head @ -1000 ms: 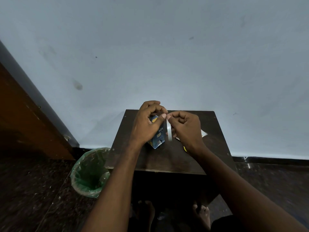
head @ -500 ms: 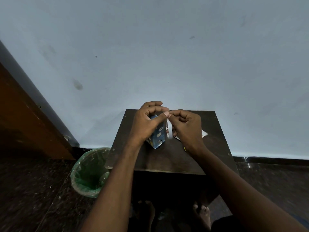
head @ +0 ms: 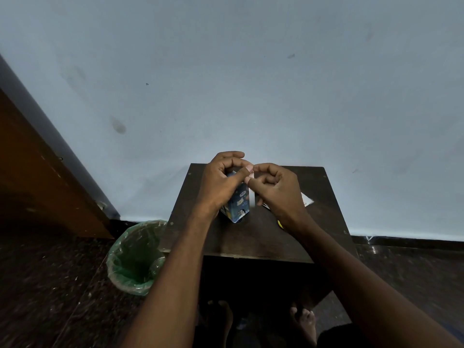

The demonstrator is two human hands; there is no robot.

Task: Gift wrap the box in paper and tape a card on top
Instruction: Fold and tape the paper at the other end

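1. Door (head: 37, 172): brown wood, far left of the hands, against the wall (head: 251, 84).
2. Bin (head: 135, 257): green-lined, on the floor, below and left of the left hand, just beside the table's left edge.
3. Table (head: 251, 237): dark, square, set against the wall; both hands work over its far half.
4. Left hand (head: 221, 183): fingers curled round the top of the box (head: 238, 204), thumb stretched right along the upper edge. Firm hold.
5. Box: wrapped in blue patterned paper, standing on end and tilted, bottom end touching the table, directly under the left hand.
6. Tape (head: 251, 194): pale strip hanging between the two hands, just right of the box. Its top end sits where the left thumb and right fingertips meet.
7. Right hand (head: 278, 189): fingers curled, forefinger and thumb pinching the tape's top end; fingertips touching the left thumb.
8. Card (head: 306, 200): white corner shows on the table, right of and partly hidden by the right hand.
9. Small yellow item (head: 280, 224) under the right wrist; cannot identify.
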